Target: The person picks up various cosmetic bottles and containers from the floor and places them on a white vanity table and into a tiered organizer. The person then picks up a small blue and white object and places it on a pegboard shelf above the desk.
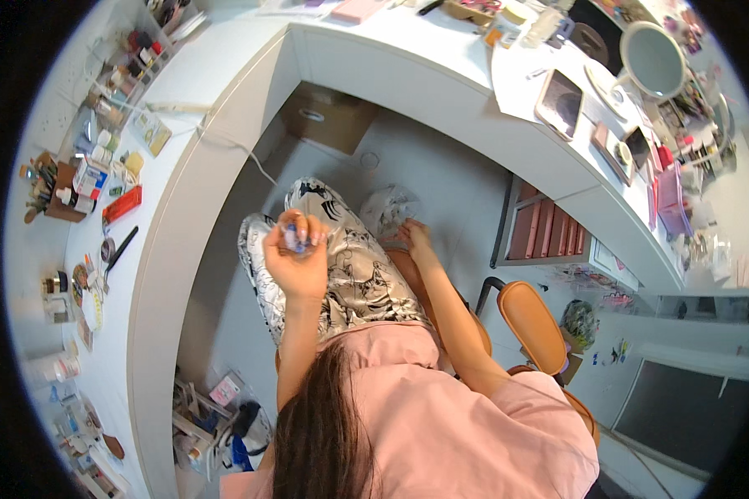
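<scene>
My left hand [299, 265] is raised above my lap, its fingers curled around a small clear plastic item with blue parts [297, 239]. The fingers cover much of it, so its exact kind is unclear. Out past my right knee, my right hand [417, 238] hangs with its fingers apart, and nothing shows in them. Just beyond those fingertips is a clear plastic bag [390, 209] with pale contents, low by the floor. Below both hands lie my cat-print trousers [365, 268].
A white desk [162, 181] curves around my left and front. On it are a red box [122, 204], a phone [560, 103] and a round mirror [652, 59]. A cardboard box [331, 121] stands underneath. A drawer unit [540, 224] and brown chair armrest [532, 321] are at right.
</scene>
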A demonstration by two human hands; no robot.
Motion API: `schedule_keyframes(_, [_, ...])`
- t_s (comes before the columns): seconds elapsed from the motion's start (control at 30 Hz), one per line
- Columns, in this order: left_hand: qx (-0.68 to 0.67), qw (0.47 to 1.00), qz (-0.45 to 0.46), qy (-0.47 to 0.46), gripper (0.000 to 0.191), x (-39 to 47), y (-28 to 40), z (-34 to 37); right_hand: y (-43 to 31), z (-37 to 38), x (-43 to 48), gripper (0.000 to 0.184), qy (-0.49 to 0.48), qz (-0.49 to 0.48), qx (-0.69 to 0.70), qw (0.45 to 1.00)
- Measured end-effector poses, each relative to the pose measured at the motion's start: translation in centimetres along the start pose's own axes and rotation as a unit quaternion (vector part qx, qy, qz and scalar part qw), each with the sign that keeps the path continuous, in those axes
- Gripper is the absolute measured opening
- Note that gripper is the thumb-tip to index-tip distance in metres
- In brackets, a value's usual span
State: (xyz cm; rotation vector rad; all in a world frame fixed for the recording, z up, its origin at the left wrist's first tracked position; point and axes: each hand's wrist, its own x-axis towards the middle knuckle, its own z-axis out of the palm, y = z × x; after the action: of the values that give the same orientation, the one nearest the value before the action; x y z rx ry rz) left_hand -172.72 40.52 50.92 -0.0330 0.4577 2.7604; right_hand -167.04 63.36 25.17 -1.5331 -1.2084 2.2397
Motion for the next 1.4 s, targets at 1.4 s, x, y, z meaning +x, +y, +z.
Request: schedule_keyframes(1.4, [0.27, 0.931, -0.155, -0.193, 0.046, 19.6, 2.4, 32.4, -48.2, 20.2, -34.0, 0.022, -0.091, -0.368, -0.008, 0.925])
